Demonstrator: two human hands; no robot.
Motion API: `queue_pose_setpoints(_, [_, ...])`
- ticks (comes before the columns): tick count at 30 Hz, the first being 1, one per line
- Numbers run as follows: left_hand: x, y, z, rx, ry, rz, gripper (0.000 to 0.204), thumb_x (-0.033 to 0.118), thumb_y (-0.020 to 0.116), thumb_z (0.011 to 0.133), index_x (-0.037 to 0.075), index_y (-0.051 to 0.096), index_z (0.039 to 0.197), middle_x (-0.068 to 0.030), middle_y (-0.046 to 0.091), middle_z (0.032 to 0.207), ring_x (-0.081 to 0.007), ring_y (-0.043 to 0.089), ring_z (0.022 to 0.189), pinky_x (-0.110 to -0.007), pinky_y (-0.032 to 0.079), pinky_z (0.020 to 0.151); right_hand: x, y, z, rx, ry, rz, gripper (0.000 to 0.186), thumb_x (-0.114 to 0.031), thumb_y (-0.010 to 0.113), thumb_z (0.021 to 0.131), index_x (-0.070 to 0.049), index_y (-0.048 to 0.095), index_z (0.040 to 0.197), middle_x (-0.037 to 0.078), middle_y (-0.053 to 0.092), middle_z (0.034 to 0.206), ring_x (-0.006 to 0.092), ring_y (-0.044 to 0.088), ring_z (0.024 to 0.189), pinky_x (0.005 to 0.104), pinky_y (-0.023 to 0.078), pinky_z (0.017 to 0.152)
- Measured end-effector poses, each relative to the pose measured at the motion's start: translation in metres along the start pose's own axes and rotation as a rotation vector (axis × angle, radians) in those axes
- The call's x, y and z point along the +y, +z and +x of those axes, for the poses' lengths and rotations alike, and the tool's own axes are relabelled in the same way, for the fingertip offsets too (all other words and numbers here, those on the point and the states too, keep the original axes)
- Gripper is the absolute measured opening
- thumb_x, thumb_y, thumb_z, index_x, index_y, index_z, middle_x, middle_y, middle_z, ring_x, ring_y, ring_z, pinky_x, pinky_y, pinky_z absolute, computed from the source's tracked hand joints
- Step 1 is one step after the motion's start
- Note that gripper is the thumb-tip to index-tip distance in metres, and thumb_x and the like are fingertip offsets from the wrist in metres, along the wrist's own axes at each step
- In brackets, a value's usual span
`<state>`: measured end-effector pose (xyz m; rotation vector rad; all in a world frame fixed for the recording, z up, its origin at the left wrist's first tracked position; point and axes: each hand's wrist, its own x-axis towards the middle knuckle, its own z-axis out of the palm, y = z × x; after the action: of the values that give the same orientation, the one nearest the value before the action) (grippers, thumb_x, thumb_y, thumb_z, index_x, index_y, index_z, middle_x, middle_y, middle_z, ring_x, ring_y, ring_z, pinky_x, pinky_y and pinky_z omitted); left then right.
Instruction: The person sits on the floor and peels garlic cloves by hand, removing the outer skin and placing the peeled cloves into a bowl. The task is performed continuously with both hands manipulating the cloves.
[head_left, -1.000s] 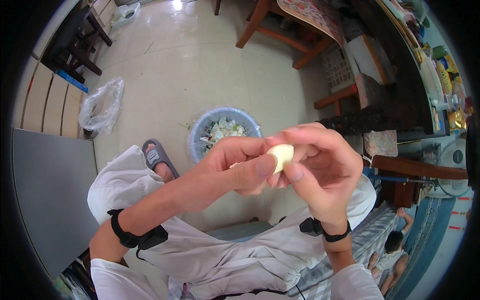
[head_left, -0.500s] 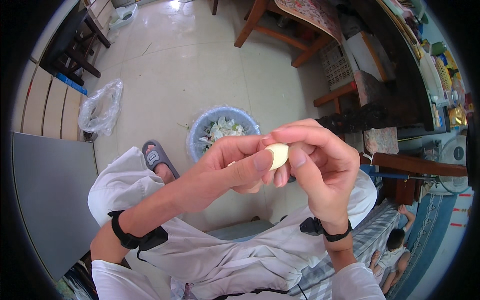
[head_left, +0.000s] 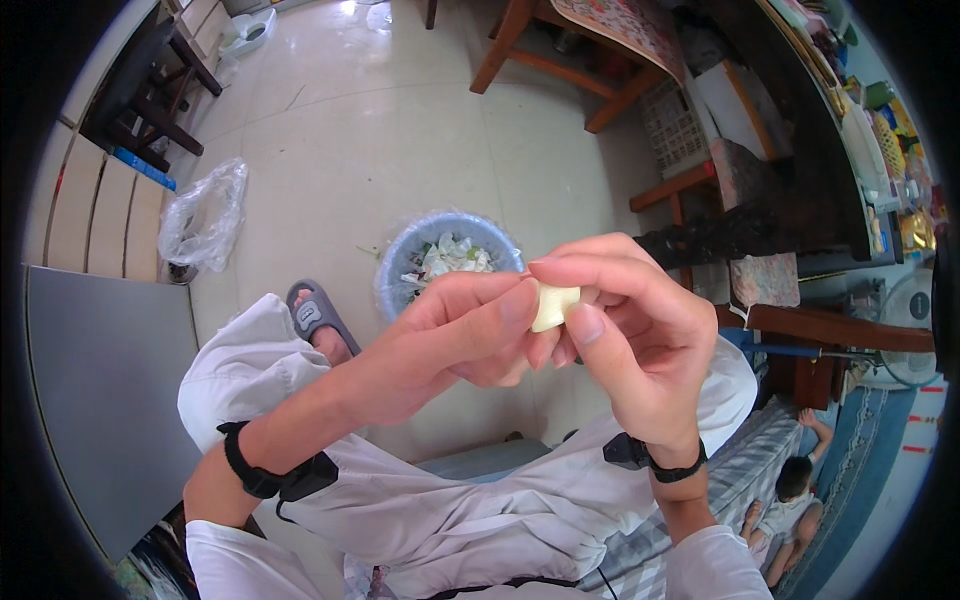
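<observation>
A small, smooth, pale yellow piece [head_left: 554, 306] is held between my two hands, in front of my lap. Its kind is hard to tell; its upper edge looks slightly hollowed and its sides angular. My left hand [head_left: 450, 335] pinches its left side between thumb and fingers. The fingertips of my right hand [head_left: 645, 325] close on its right side, the index finger arched over the top and the thumb below. My fingers hide part of the piece. Beyond my hands, partly covered by them, a blue bin [head_left: 392, 262] lined with clear plastic holds white and green scraps [head_left: 455, 258].
A clear plastic bag [head_left: 205, 215] lies on the floor at the left, near a grey panel [head_left: 110, 400]. Wooden chairs [head_left: 560, 65] and a cluttered dark table [head_left: 800, 200] stand at the right. Another person [head_left: 790, 500] is on the checked bed [head_left: 735, 480] at lower right.
The pale yellow piece has turned between my fingers, from an oval outline to a more angular one. My left thumb has drawn back slightly and up. Both hands stay in about the same place.
</observation>
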<state>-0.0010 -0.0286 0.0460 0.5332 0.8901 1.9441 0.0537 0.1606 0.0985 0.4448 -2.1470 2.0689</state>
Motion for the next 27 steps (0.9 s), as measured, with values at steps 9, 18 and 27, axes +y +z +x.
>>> queue_pose_setpoints(9, [0.018,0.010,0.002,0.001,-0.144,0.131,0.056,0.051,0.035,0.110,0.007,0.060,0.085,0.0064,0.041,0.068,-0.0055,0.028,0.059,-0.024,0.023,0.055,0.006,-0.003,0.000,0.049,0.135,0.064,0.015,0.004,0.066,0.095,0.008,0.070,0.109,0.014,0.067,0.109,0.0146,0.071,0.088,0.0257,0.055,0.077])
queue_pose_setpoints(18, [0.008,0.004,0.005,-0.038,-0.155,0.098,0.055,0.052,0.028,0.110,0.010,0.053,0.085,0.0056,0.039,0.066,-0.0061,0.027,0.058,-0.026,0.021,0.055,0.012,-0.001,0.002,0.141,0.109,-0.017,0.014,-0.006,0.061,0.101,0.005,0.069,0.099,0.012,0.070,0.100,0.0073,0.061,0.066,0.0190,0.047,0.056])
queue_pose_setpoints(27, [0.011,0.007,0.006,-0.026,-0.097,-0.027,0.051,0.050,0.028,0.110,0.011,0.048,0.085,0.0053,0.038,0.066,-0.0072,0.028,0.058,-0.025,0.024,0.056,0.005,-0.007,0.007,0.136,0.264,0.106,0.010,0.000,0.066,0.096,0.005,0.070,0.102,0.016,0.070,0.108,0.0108,0.066,0.075,0.0227,0.053,0.063])
